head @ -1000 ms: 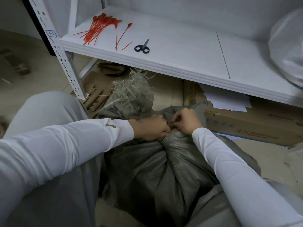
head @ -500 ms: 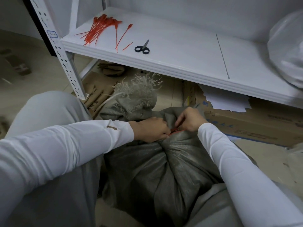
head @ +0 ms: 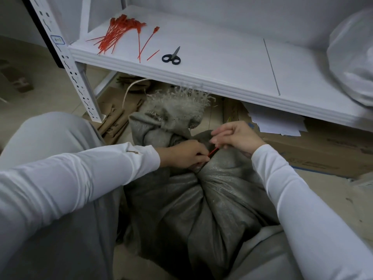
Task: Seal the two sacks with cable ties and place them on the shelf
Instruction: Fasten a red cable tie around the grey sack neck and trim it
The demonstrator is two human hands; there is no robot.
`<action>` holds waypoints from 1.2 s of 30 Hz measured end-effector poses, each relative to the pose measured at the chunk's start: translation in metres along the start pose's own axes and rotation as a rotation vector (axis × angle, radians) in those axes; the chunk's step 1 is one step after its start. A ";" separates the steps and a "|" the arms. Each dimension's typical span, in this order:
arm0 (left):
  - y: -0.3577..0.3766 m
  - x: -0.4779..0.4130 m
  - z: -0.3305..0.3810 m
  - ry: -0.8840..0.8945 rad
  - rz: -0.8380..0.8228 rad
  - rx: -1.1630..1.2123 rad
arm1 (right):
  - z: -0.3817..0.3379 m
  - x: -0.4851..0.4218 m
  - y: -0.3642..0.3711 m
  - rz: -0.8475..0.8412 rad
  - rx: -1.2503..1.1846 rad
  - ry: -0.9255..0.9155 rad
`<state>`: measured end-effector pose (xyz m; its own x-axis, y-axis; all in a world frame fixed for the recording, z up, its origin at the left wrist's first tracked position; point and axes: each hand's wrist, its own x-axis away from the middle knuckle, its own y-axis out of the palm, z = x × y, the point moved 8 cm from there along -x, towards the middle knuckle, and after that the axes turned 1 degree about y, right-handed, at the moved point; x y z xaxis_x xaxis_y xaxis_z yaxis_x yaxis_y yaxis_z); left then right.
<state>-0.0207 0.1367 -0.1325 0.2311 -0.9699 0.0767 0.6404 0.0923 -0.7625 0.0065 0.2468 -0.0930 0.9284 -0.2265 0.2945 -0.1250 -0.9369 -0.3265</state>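
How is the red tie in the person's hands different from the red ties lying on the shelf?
The tie in the hands is at the gathered neck of the grey sack, stretched between the left hand and right hand; the shelf ties lie loose and untouched. Only a short part of the held tie shows, while the shelf ties show full length, mostly in a bundle. Both are the same red.
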 end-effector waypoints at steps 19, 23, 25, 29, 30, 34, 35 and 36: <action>0.021 0.015 -0.012 0.051 -0.013 -0.280 | 0.051 -0.035 0.066 -0.292 0.866 0.011; 0.022 0.019 -0.013 0.075 -0.037 -0.254 | 0.064 -0.041 0.073 -0.419 1.036 0.108; 0.022 0.021 -0.013 0.077 -0.043 -0.234 | 0.066 -0.045 0.072 -0.408 1.182 0.125; 0.021 0.023 -0.015 0.068 -0.046 -0.213 | 0.046 -0.048 0.071 -0.235 1.374 -0.029; 0.019 0.023 -0.015 0.067 -0.039 -0.220 | 0.038 -0.048 0.071 -0.181 1.388 -0.089; 0.006 0.021 -0.008 0.089 0.036 -0.255 | 0.012 -0.045 0.064 -0.038 1.466 -0.230; 0.002 0.020 -0.004 0.101 0.055 -0.264 | 0.006 -0.044 0.064 0.000 1.556 -0.289; -0.001 0.020 0.000 0.115 0.070 -0.283 | -0.001 -0.043 0.066 0.050 1.647 -0.349</action>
<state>-0.0171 0.1175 -0.1306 0.1729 -0.9840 -0.0431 0.3924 0.1090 -0.9133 -0.0417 0.1944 -0.1260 0.9909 0.0322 0.1303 0.1088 0.3759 -0.9202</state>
